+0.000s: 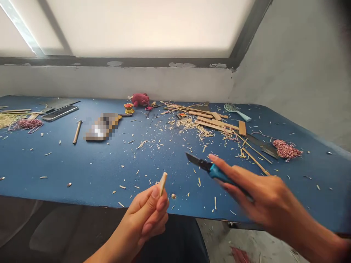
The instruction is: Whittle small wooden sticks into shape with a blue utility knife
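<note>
In my left hand (pixel 148 212), thumb and fingers pinch a short, pale whittled wooden stick (pixel 163 182) whose upper end points up and away from me. My right hand (pixel 263 197) grips a utility knife (pixel 219 173) with a blue handle. Its dark blade points up and to the left, apart from the stick. Both hands are over the front part of the blue table (pixel 90 179). Wood shavings (pixel 192 128) lie scattered over the tabletop. The lower end of the stick is hidden in my left fingers.
Wooden strips (pixel 216 124), a cleaver-like blade (pixel 260 144), red-and-white cord (pixel 287 149) and a hairbrush (pixel 238 111) lie back right. A blurred object (pixel 102 128), a short stick (pixel 77 132), a dark phone-like slab (pixel 60 113) and another cord bundle (pixel 29 124) lie left. A plush toy (pixel 139 99) sits behind.
</note>
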A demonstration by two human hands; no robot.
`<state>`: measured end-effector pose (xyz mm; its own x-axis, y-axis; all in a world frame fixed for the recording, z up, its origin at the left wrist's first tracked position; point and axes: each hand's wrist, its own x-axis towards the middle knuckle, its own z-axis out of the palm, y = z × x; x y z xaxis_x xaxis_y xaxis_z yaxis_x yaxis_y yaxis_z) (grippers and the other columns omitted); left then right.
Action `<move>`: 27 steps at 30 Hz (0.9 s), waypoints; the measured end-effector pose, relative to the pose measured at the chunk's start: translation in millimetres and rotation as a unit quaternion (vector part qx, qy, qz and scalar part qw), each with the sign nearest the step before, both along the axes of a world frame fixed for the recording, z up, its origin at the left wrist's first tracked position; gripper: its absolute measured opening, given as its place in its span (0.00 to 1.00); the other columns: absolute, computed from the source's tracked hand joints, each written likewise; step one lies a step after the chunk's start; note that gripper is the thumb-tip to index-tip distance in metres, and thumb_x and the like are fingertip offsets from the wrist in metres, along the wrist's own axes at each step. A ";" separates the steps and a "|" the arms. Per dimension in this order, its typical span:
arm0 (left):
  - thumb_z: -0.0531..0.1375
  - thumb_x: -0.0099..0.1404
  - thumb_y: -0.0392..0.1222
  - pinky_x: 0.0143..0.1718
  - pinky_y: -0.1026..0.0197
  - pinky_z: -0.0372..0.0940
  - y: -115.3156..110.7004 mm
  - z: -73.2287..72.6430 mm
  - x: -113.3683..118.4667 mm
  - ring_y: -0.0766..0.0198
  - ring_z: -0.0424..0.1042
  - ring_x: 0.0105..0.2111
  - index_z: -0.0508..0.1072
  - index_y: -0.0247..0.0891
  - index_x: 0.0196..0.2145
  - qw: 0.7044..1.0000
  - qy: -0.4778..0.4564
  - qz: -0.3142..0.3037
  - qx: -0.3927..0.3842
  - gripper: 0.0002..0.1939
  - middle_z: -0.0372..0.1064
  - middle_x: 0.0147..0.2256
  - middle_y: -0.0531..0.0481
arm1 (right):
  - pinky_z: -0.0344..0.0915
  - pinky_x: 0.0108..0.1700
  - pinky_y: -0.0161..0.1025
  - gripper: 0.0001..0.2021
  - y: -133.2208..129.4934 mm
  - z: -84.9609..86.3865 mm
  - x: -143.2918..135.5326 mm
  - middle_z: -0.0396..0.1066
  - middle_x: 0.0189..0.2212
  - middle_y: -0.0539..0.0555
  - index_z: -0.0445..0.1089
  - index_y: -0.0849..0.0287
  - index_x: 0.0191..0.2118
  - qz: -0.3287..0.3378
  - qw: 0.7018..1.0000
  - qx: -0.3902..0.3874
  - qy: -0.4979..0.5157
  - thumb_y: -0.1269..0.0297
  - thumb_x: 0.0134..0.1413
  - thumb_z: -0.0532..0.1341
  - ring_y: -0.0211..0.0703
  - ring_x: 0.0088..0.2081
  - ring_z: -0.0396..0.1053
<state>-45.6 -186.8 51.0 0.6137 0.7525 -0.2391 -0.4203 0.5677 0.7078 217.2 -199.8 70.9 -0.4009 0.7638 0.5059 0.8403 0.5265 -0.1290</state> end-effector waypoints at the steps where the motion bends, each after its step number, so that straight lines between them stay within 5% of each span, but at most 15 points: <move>1: 0.50 0.67 0.49 0.16 0.70 0.38 0.3 -0.5 5.2 0.77 0.37 0.13 0.61 0.36 0.26 1.000 0.011 -0.004 0.012 0.17 0.41 0.14 0.61 | 0.59 0.23 0.32 0.26 -2.4 -3.8 -8.2 0.72 0.29 0.49 0.50 0.54 0.63 0.008 1.000 -0.020 0.010 0.62 0.60 0.52 0.33 0.21 0.64; 10: 0.49 0.68 0.46 0.16 0.70 0.37 -3.6 -17.6 16.2 0.76 0.37 0.13 0.61 0.36 0.26 0.999 -0.014 -0.044 0.027 0.15 0.41 0.14 0.61 | 0.55 0.22 0.33 0.13 -6.6 -21.5 -28.7 0.66 0.22 0.48 0.59 0.60 0.42 0.099 0.993 -0.061 -0.003 0.54 0.62 0.49 0.34 0.21 0.64; 18: 0.51 0.67 0.37 0.16 0.72 0.40 -4.7 -16.3 12.6 0.79 0.38 0.11 0.63 0.34 0.27 0.984 -0.099 -0.111 -0.099 0.10 0.42 0.13 0.62 | 0.50 0.21 0.33 0.14 -0.7 -24.3 -26.3 0.60 0.20 0.46 0.58 0.59 0.32 0.102 0.992 -0.006 -0.069 0.52 0.60 0.49 0.32 0.19 0.57; 27: 0.57 0.64 0.38 0.15 0.73 0.39 -8.9 -26.3 0.2 0.82 0.42 0.11 0.66 0.30 0.29 0.941 -0.222 -0.086 -0.240 0.09 0.46 0.14 0.62 | 0.48 0.21 0.33 0.17 12.7 -16.3 -28.5 0.57 0.20 0.46 0.58 0.59 0.29 0.109 0.984 0.010 -0.142 0.50 0.60 0.49 0.31 0.19 0.55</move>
